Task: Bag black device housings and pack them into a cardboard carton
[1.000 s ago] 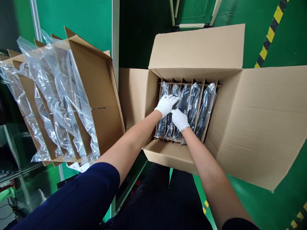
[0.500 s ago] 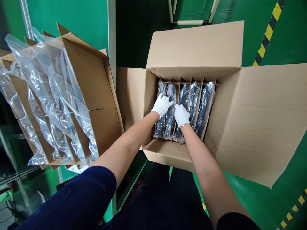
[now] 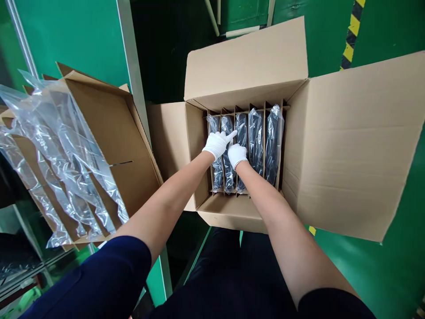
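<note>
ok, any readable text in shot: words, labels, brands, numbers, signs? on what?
None readable.
Open cardboard carton: no print seen.
Plastic-wrapped black items: no label legible.
Cardboard divider insert with clear bags: no lettering seen.
Yellow-and-black floor tape: stripes only.
Dark, blurred lower-left corner: can't tell.

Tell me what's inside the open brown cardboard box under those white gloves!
Five dark, long plastic-wrapped packages sit between brown cardboard dividers. The white-gloved left hand and white-gloved right hand cover parts of some; what lies underneath is hidden.
</note>
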Tool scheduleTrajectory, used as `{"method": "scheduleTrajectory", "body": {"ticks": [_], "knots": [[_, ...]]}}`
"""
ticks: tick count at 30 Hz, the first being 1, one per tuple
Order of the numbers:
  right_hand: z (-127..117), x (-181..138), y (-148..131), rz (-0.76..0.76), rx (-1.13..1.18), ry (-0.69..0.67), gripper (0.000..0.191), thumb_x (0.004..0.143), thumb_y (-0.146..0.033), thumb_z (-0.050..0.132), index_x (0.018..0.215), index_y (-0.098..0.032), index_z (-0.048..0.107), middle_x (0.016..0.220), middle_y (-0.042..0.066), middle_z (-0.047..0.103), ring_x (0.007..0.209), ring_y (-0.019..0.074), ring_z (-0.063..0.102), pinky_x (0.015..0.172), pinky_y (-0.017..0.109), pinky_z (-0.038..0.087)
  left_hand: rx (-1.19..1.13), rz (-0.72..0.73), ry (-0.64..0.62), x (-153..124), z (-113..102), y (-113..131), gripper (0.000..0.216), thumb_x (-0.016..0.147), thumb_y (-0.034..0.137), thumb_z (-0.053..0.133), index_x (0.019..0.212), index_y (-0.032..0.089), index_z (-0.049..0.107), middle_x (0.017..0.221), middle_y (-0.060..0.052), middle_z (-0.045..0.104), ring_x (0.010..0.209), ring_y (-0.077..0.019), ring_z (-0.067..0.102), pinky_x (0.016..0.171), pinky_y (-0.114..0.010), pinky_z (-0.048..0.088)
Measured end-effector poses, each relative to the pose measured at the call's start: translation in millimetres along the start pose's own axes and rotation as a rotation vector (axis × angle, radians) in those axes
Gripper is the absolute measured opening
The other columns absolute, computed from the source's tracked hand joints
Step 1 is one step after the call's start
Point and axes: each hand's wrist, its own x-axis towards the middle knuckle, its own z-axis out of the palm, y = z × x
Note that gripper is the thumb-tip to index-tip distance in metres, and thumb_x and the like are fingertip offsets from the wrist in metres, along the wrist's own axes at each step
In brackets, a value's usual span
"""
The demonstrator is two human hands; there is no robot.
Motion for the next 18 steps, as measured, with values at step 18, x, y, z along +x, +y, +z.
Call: {"method": "scheduleTrajectory", "body": {"ticks": [18], "knots": [[-7,6,13,-0.026,0.082,-0.098,0.077,0.096,-0.003,0.031,0.163,-0.01,-0.006,0.113,0.028,0.072,0.104,0.0296,0.074,0.089,0.047,0.056,0.072,-0.179,-0.066,3,9,7,0.066,0.096,0.003,0.024,0.162,0.005,0.021,0.142,-0.027,0.053,0.121,-0.034,0.056,0.096,-0.047,0.047]]}}
